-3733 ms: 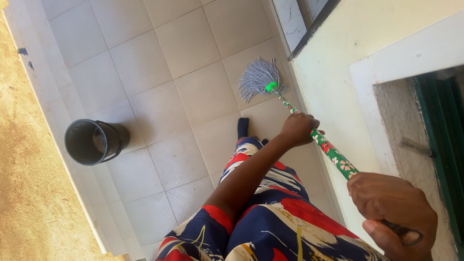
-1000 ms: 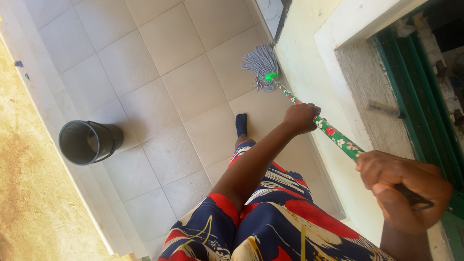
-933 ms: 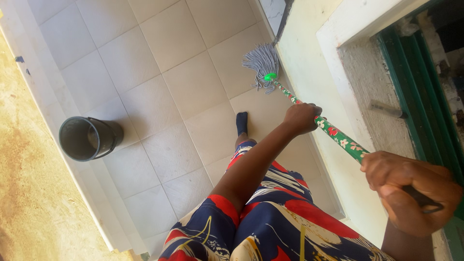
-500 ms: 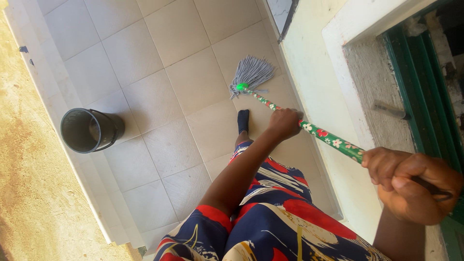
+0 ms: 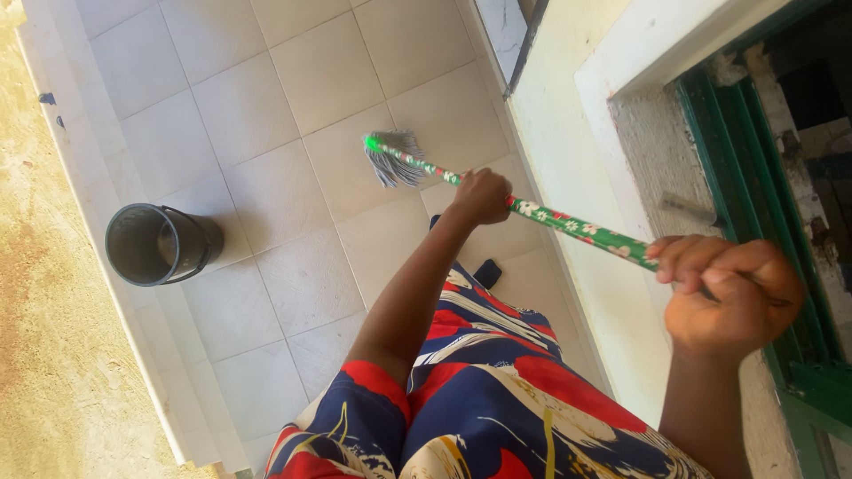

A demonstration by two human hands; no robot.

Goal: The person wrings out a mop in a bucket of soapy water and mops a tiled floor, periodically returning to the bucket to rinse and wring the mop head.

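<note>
While both hands (image 5: pixel 479 195) (image 5: pixel 732 297) clench mop handle (image 5: pixel 577 228), mop head (image 5: pixel 395 160) mid-tile, well apart from bucket (image 5: pixel 160 244).

Green floral-handled mop (image 5: pixel 532 211) slants across pale tiles; grey strings (bunched) touch the floor

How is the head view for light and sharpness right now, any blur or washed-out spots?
Head view: tilted frame, bright daylight; the dirt strip at left glares, the window recess is dark, the mop head is slightly motion-blurred, the right hand close and soft.
</note>
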